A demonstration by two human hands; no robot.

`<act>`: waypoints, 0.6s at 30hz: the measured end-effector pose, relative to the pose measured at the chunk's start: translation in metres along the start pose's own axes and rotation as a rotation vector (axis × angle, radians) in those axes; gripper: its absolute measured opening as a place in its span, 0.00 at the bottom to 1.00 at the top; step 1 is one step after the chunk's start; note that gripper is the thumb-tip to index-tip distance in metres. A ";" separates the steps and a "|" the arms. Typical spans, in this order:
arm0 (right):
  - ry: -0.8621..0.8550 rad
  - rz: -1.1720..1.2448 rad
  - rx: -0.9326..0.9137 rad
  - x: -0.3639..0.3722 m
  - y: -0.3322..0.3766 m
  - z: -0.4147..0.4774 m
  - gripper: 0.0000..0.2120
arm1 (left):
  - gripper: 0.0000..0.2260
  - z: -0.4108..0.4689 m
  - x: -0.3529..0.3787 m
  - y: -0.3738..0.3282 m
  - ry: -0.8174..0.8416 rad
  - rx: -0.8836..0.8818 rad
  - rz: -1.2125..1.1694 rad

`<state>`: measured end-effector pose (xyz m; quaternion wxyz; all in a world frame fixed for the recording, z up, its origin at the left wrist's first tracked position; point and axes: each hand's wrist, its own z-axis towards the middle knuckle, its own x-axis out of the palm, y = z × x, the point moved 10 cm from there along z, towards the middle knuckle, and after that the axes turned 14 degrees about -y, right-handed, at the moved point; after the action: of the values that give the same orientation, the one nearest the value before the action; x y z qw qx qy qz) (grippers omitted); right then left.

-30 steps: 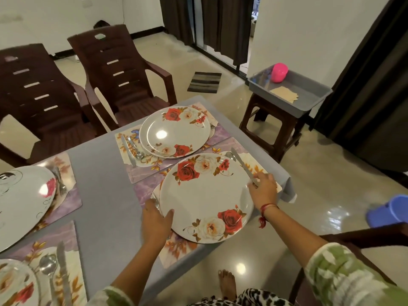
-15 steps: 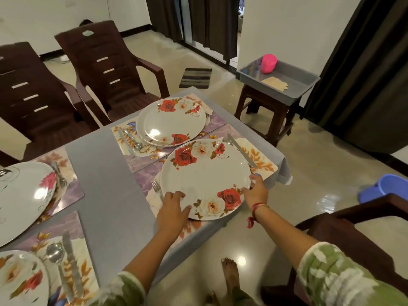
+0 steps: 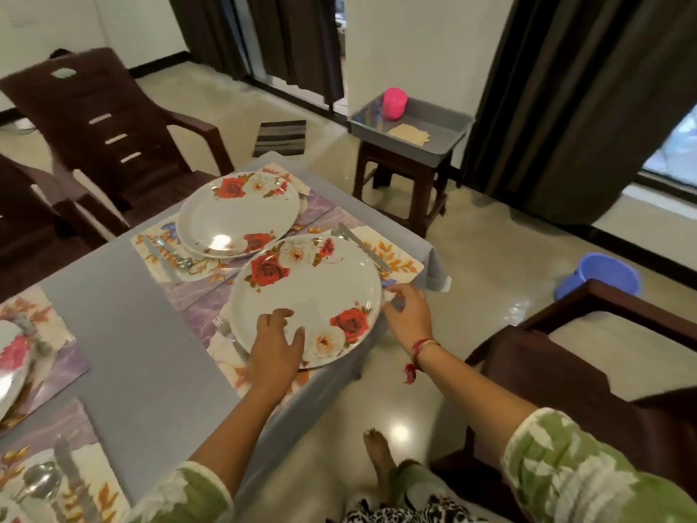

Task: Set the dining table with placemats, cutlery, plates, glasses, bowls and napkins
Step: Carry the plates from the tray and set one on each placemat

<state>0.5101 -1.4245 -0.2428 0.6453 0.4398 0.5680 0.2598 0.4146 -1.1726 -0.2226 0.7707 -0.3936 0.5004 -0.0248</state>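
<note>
Sitting in the grey tray (image 3: 415,149): pink cup (image 3: 395,103), napkins (image 3: 409,133); hands (image 3: 277,343) (image 3: 409,315) spread by plate (image 3: 309,292).

My left hand (image 3: 275,349) rests on the near plate (image 3: 305,292), at its front rim | my right hand (image 3: 409,315) just right of it | plate on a placemat (image 3: 399,254), knife (image 3: 362,243) right, fork (image 3: 225,328) left | far plate (image 3: 237,215) behind-left | tray (image 3: 452,139) on a stool (image 3: 399,183) beyond my table (image 3: 124,326) corner
</note>
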 end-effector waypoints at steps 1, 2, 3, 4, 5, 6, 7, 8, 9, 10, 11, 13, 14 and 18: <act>0.000 0.037 -0.012 -0.010 0.002 -0.006 0.09 | 0.15 -0.002 0.003 -0.013 -0.008 0.038 -0.037; 0.002 0.061 -0.016 -0.021 0.001 -0.011 0.08 | 0.16 -0.007 0.007 -0.026 -0.010 0.067 -0.081; 0.002 0.076 -0.017 -0.032 0.000 -0.016 0.08 | 0.16 -0.012 0.011 -0.037 -0.007 0.086 -0.135; -0.001 0.092 -0.015 -0.041 -0.001 -0.020 0.08 | 0.16 -0.018 0.013 -0.046 -0.002 0.095 -0.199; -0.024 0.106 -0.013 -0.055 -0.004 -0.024 0.07 | 0.15 -0.026 0.017 -0.057 0.014 0.108 -0.269; -0.051 0.123 -0.016 -0.069 -0.007 -0.028 0.07 | 0.13 -0.034 0.019 -0.067 0.024 0.114 -0.339; -0.076 0.130 -0.020 -0.084 -0.010 -0.031 0.06 | 0.11 -0.044 0.022 -0.078 0.034 0.111 -0.408; -0.090 0.136 -0.026 -0.097 -0.012 -0.033 0.05 | 0.10 -0.054 0.026 -0.086 0.041 0.099 -0.463; -0.099 0.139 -0.031 -0.107 -0.013 -0.034 0.04 | 0.09 -0.063 0.029 -0.094 0.052 0.090 -0.507; -0.120 0.145 -0.032 -0.122 -0.017 -0.034 0.04 | 0.09 -0.076 0.036 -0.105 0.083 0.091 -0.546; -0.135 0.146 -0.035 -0.135 -0.021 -0.036 0.04 | 0.08 -0.088 0.043 -0.114 0.118 0.094 -0.576; -0.176 0.143 -0.037 -0.165 -0.034 -0.040 0.03 | 0.07 -0.114 0.059 -0.132 0.192 0.098 -0.604; -0.193 0.140 -0.035 -0.178 -0.043 -0.042 0.03 | 0.07 -0.125 0.064 -0.138 0.212 0.107 -0.602; -0.271 0.135 -0.026 -0.254 -0.092 -0.065 0.02 | 0.06 -0.190 0.074 -0.177 0.265 0.170 -0.555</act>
<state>0.3769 -1.6625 -0.1916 0.7026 0.4997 0.4415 0.2485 0.3640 -1.4377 -0.2025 0.6929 -0.4424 0.4662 -0.3268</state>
